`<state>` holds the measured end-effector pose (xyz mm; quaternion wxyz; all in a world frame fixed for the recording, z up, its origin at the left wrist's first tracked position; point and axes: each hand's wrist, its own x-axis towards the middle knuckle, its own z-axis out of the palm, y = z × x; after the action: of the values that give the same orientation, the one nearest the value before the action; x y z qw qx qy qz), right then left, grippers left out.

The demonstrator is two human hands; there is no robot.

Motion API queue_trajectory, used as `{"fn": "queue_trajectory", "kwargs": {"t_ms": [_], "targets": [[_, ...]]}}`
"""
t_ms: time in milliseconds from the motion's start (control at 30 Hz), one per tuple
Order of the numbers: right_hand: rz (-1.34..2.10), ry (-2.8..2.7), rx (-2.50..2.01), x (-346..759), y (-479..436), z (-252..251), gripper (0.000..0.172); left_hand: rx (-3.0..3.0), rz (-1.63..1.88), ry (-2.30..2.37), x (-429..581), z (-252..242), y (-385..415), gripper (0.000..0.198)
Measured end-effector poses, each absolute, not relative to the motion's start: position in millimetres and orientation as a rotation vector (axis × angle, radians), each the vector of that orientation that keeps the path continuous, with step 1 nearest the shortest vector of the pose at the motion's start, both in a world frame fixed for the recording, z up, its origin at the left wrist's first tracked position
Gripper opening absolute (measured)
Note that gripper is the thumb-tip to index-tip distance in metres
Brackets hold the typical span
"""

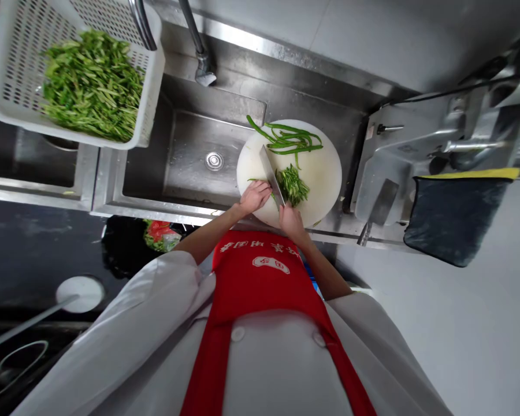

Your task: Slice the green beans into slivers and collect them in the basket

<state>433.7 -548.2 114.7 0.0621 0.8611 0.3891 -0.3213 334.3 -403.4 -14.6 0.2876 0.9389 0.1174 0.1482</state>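
Head view: steel sink point(190, 150) lay straight ahead of me, with a round white plastic cutting board point(325, 173) resting over its right end. My right hand point(292, 220) sat at the near edge of that board, its fingers closed around the handle of a broad steel cleaver point(271, 173). The handle itself was hidden inside my grip. The blade ran away from me across the board, tilted a little to the left.

My left hand point(255, 197) was just left of the blade, knuckles up, fingers curled together and pressing down on a few thin green stalks point(255, 180). Whether they pinched the stalks or only held them flat, I could not tell.

Just right of the blade lay a small heap of chopped green pieces point(294, 186). Further back on the board were several long green pods point(292, 138), uncut and loosely crossed.

A curved steel tap point(201, 63) hung over the sink's far wall. To the left, well apart from the board, a white perforated plastic basket point(8, 86) held a mound of sliced greens point(91, 86). On the counter to the right, a dark cloth with a yellow edge point(455, 222) hung down. A red apron point(260, 289) with white lettering covered my white jacket.
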Motion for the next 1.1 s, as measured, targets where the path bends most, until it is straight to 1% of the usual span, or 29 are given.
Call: {"fn": "queue_trajectory", "kwargs": {"t_ms": [200,467,700,933,1100], "targets": [[-0.992,1.193,2.627,442,-539,113,0.035,2.449,0.455,0.514,330,-19,-393,0.032],[-1.004,1.238,2.593,438,-544,122,0.035,2.461,0.47,0.48,329,-24,-391,0.031],[-1.051,1.252,2.576,437,-533,124,0.037,2.466,0.42,0.493,328,-19,-393,0.029],[-1.083,1.229,2.618,443,-522,112,0.035,2.381,0.504,0.645,328,-14,-377,0.027],[-1.104,1.247,2.619,450,-526,109,0.035,2.368,0.477,0.554,324,-8,-369,0.029]]}}
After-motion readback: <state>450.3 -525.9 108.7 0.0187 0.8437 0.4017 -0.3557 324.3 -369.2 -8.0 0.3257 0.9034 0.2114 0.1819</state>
